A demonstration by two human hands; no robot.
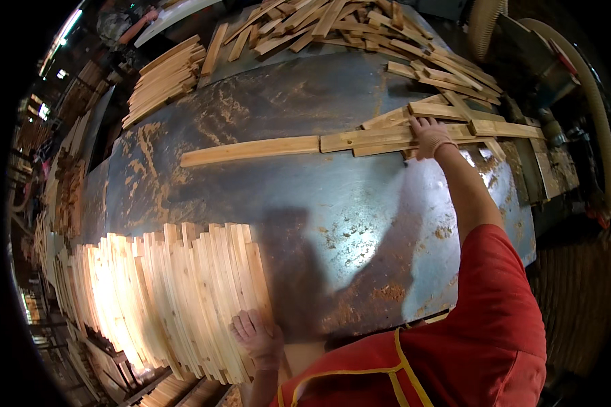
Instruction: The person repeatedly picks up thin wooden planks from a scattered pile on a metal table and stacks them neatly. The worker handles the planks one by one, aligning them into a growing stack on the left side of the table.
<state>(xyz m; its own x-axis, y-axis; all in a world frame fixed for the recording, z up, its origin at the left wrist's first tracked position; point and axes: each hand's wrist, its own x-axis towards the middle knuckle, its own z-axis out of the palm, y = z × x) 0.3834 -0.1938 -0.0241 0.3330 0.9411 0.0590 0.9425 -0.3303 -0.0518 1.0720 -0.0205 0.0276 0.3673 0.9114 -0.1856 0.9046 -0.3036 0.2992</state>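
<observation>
My right arm reaches out to the far right, where my right hand point(429, 138) lies across several loose wooden strips point(370, 140). Its fingers are stretched out over them, and the palm's underside is hidden. One long strip point(251, 150) extends to the left from this group, end to end with another. Close to my body, my left hand point(256, 337) rests flat with its fingers extended on the right end of a row of pale wooden strips point(197, 292). Those strips lie side by side, their far ends uneven.
A dark metal tabletop point(305, 203) dusted with sawdust carries everything. A jumbled heap of strips point(346, 27) covers its far side, with a neater stack point(163, 81) at far left. Ribbed hoses point(607, 129) and machinery stand at right. Another person point(119, 27) is at far left.
</observation>
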